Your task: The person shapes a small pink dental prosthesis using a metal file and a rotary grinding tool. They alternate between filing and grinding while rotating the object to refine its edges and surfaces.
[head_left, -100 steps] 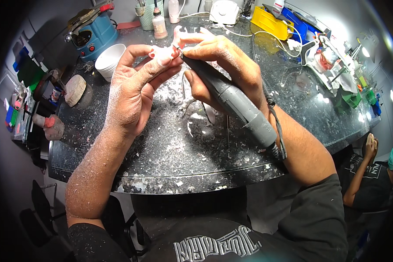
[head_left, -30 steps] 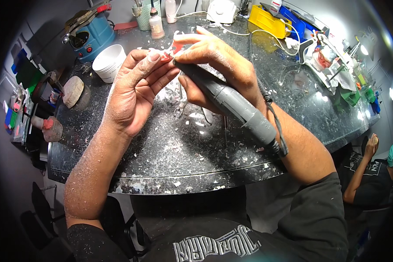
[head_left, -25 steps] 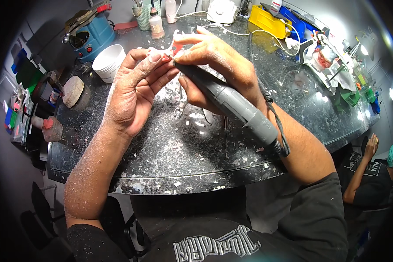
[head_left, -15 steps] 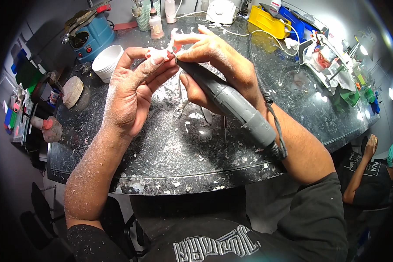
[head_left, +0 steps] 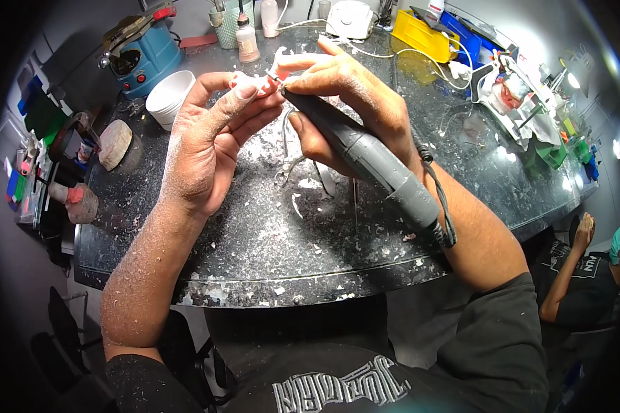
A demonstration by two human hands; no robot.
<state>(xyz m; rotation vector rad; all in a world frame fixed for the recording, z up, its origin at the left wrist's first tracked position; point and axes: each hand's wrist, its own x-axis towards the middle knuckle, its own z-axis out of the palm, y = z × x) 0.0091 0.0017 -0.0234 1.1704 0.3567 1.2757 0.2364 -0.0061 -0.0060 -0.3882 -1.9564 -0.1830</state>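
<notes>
My left hand (head_left: 210,141), dusted white, pinches a small pink-and-white denture piece (head_left: 260,83) between thumb and fingers. A curved part of the piece stands up on the far side, partly hidden by fingers. My right hand (head_left: 368,93) is wrapped round a dark grey rotary handpiece (head_left: 372,162), which slants from upper left to lower right with a twisted cable at its rear end. Its thin metal bur (head_left: 273,76) is at the denture piece; whether it touches, I cannot tell. White dust and shavings lie on the dark bench (head_left: 255,255) below.
A white tub (head_left: 169,100), a round plaster block (head_left: 115,145) and a blue machine (head_left: 148,65) stand left. Behind are a dropper bottle (head_left: 246,41) and a yellow bin (head_left: 420,36). A white-and-green stand (head_left: 510,96) is right. Another person (head_left: 579,268) sits at far right.
My right hand and the handpiece have shifted slightly to the right, and more of the bur shows. My left hand has barely moved and keeps its grip on the denture piece.
</notes>
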